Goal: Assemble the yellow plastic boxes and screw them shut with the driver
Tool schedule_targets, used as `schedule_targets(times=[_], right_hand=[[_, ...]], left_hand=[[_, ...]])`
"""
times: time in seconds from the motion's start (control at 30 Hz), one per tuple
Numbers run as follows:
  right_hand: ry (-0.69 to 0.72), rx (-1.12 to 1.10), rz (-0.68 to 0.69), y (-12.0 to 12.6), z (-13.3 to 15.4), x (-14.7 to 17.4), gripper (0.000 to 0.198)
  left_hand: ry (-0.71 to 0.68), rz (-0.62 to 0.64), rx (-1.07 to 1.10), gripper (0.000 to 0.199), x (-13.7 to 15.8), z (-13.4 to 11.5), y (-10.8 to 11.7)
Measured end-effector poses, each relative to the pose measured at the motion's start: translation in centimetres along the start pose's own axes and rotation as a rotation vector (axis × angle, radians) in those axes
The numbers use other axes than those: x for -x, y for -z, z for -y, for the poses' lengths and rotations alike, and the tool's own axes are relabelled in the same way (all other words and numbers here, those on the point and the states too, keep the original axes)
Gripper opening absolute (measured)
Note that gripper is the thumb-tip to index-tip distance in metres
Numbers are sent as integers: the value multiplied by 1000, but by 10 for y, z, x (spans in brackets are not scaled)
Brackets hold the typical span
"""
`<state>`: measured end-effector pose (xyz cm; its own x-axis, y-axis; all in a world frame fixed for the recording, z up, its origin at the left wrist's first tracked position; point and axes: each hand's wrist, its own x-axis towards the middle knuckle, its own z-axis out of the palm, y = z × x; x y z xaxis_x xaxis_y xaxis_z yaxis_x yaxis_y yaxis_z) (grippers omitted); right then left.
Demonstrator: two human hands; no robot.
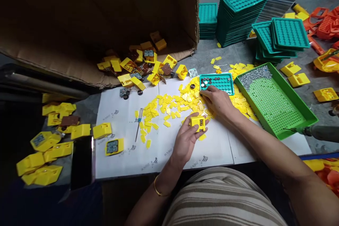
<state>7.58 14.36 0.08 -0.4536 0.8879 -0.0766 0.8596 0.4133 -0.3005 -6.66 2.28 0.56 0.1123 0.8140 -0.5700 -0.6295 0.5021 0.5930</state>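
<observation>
My left hand (186, 136) is closed around a small yellow plastic housing (197, 123), held above the white paper with its round speaker holes and a small open compartment facing up. My right hand (218, 100) reaches to the near left corner of a teal tray (225, 89) with several button cells in it. Its fingers are drawn together and point down into a heap of small yellow covers (190, 95); the fingertips are partly hidden, and I cannot make out what they hold.
Right of the tray stands a green perforated bin (278, 99) with screws, a screwdriver bit (293, 129) over its near edge. Teal tray stacks (241, 14) stand behind. A cardboard box (182, 14) spills yellow housings. A screwdriver (139, 123) and phone (82, 162) lie left.
</observation>
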Motion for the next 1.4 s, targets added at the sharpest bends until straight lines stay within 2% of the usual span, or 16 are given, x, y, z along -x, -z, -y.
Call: schedule_targets(times=[0.3, 0.37, 0.43, 0.5, 0.53, 0.67, 0.8, 0.97, 1.17, 1.27, 1.33, 1.4], right_hand=[[-50, 51, 55, 21, -6, -20, 20], [-70, -87, 42, 25, -8, -15, 14], [-55, -372, -8, 25, -6, 0, 8], [15, -655, -84, 21, 0, 22, 6], [49, -725, -130, 17, 4, 34, 8], [153, -660, -289, 1, 21, 68, 9], [158, -522, -324, -6, 29, 74, 12], [124, -438, -292, -7, 31, 74, 17], [164, -530, -171, -5, 22, 80, 17], [111, -721, -148, -3, 19, 79, 12], [-25, -981, -64, -2, 19, 77, 11], [-189, -1273, 54, -2, 20, 75, 27]], left_hand=[[-25, -9, 22, 33, -1, -5, 0], [-26, -27, 45, 32, -1, -5, -1], [-23, -47, 75, 31, -2, -5, -2], [-36, -67, 104, 29, -3, -4, -4], [-50, -74, 115, 28, -4, -3, -5], [-109, -63, 130, 29, -6, 2, -10], [-124, -44, 106, 32, -5, 5, -15], [-157, -81, 44, 34, -2, 8, -18], [-169, -80, -26, 32, 1, 15, -14], [-151, -47, -45, 32, 5, 17, -14], [-151, -9, -56, 33, 7, 17, -15], [-158, 38, -69, 33, 10, 16, -16]])
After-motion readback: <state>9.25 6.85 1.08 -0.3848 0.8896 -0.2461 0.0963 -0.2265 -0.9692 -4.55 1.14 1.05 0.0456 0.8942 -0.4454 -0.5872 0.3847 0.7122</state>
